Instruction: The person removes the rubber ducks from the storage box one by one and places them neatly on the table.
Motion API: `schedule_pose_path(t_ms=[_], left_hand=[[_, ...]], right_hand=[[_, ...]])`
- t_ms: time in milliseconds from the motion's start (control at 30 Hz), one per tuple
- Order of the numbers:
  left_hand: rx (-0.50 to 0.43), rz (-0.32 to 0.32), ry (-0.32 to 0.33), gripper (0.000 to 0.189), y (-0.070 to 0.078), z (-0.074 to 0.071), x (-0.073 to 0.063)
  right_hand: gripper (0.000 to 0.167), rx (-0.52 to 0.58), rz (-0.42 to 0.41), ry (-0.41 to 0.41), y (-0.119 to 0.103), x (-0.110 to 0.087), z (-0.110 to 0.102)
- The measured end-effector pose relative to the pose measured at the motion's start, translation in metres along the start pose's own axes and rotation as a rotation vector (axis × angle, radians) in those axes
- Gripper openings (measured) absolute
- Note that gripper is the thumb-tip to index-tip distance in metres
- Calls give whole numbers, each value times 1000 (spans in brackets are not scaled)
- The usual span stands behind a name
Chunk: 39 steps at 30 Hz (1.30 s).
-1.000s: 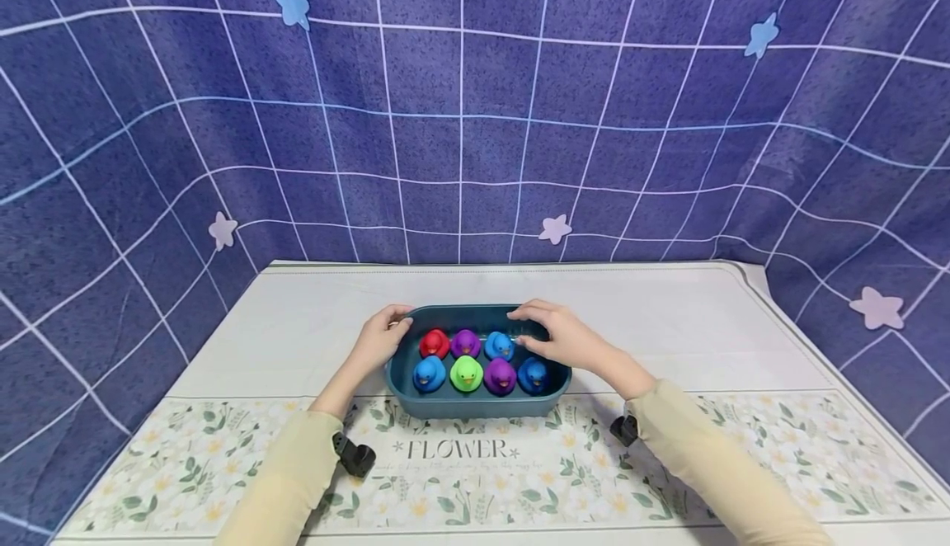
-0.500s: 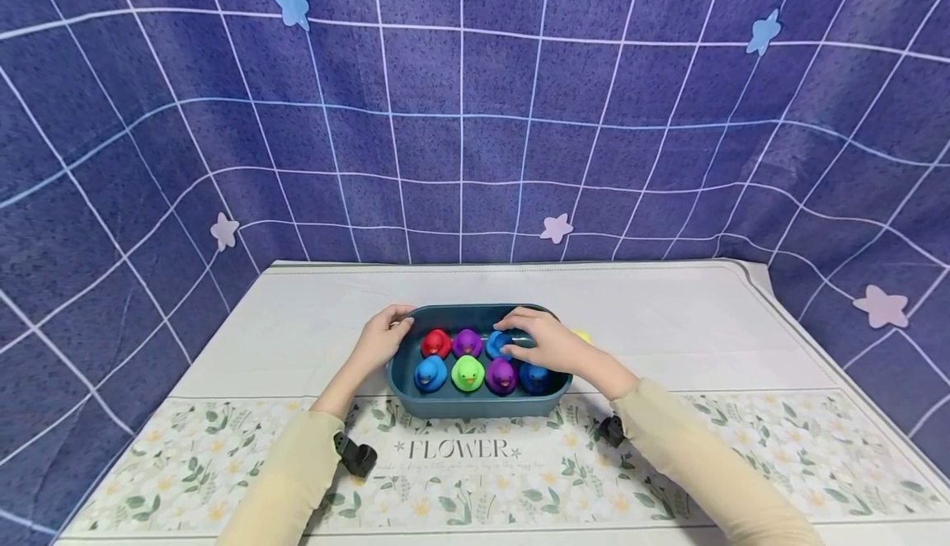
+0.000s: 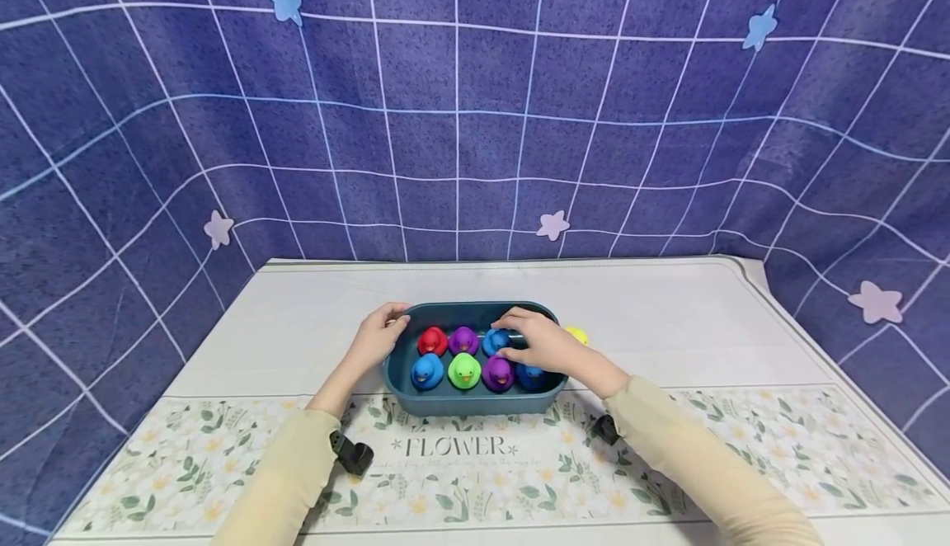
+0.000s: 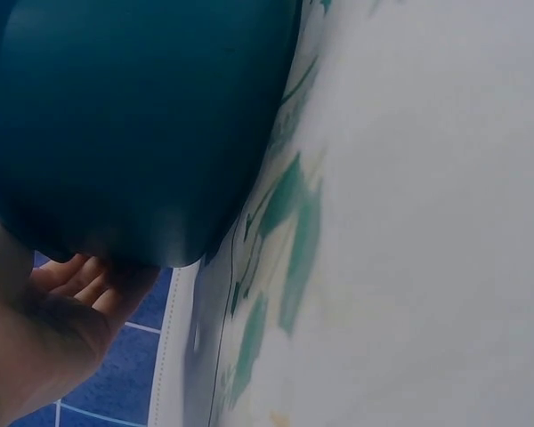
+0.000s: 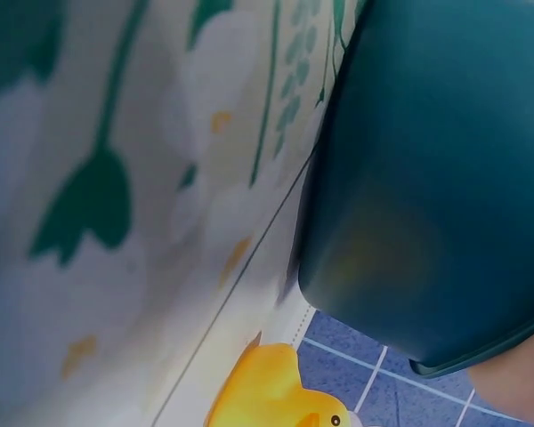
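A dark teal oblong tub (image 3: 475,404) sits on the table with several rubber ducks in two rows inside. My left hand (image 3: 374,340) grips its left rim, thumb on top; the left wrist view shows fingers behind the wall. My right hand (image 3: 545,344) reaches over the right end and holds a blue duck (image 3: 496,341) of the back row between thumb and fingers. Beside that duck are a purple one (image 3: 463,341) and a red one (image 3: 432,341). The front row has a blue (image 3: 426,371), a green (image 3: 464,370), a purple (image 3: 498,374) and a partly covered blue duck (image 3: 530,376).
Outside the tub, just right of it, a yellow duck (image 3: 577,336) stands on the table, partly behind my right hand; it also appears in the right wrist view. A floral cloth (image 3: 460,480) covers the table's front. A purple-blue grid curtain (image 3: 460,142) hangs behind.
My right hand has moved left and in over the tub, closing its fingers on the blue duck. The yellow duck has come into sight behind it. My left hand keeps its grip.
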<state>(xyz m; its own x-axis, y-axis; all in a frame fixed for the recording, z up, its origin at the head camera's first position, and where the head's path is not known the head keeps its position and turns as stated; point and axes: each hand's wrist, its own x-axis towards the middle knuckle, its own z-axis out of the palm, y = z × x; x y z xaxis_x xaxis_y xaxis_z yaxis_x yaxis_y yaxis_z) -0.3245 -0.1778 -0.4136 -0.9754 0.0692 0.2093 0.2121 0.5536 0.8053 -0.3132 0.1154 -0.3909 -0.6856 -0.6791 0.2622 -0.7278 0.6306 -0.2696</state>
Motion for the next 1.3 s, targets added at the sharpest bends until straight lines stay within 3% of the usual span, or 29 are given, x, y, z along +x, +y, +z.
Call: schedule_pose_path(t_ms=[1300], left_hand=[[10, 5, 1, 30, -1, 1, 0]], right_hand=[[34, -22, 67, -16, -6, -2, -2]])
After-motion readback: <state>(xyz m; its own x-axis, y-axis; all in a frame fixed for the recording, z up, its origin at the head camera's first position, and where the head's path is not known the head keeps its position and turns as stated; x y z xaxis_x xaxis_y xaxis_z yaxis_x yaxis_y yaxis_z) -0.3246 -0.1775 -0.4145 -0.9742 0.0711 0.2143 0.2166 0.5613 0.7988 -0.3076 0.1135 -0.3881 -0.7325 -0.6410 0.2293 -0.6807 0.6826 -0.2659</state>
